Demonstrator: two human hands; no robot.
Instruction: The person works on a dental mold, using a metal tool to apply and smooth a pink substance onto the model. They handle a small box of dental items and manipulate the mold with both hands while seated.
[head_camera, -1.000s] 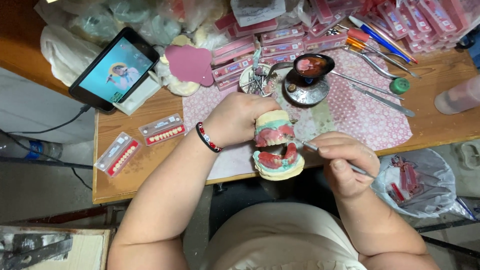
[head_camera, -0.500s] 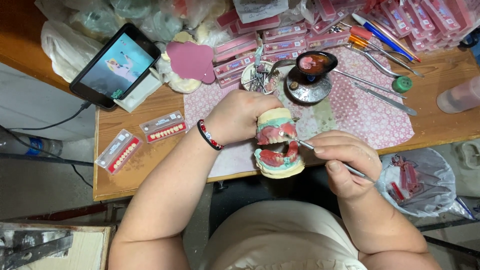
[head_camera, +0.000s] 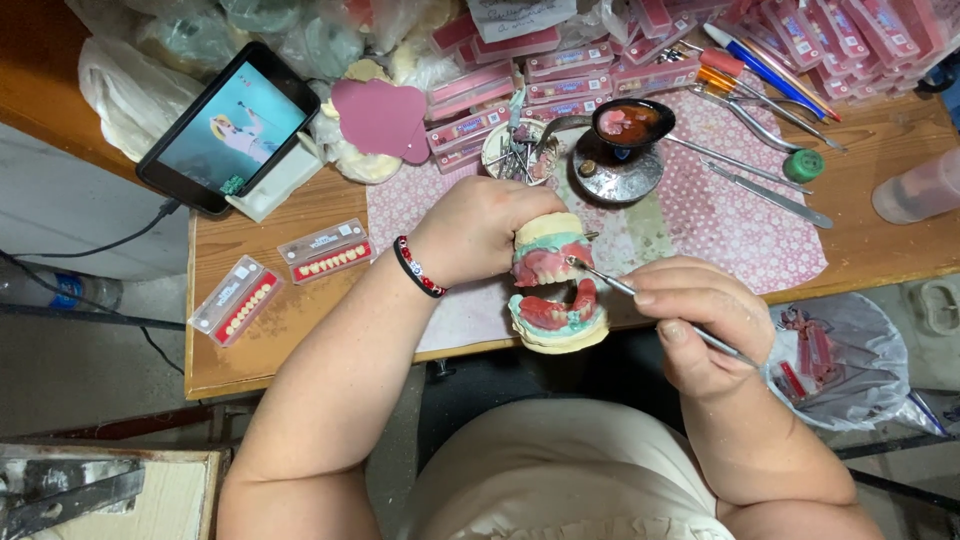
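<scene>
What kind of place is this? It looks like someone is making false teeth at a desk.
Most likely a small dental workshop where dentures are made. The left hand holds a plaster jaw model with pink wax gums, the right hand works on it with a thin metal tool, and cards of artificial teeth lie on the wooden bench.

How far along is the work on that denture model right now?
Done: pink wax already covers both arches of the plaster denture model, and a few teeth sit in the lower one. In hand: the left hand grips the model while the right hand puts a metal tool to the upper wax. Left: two tooth cards lie on the table, apparently full.
</scene>
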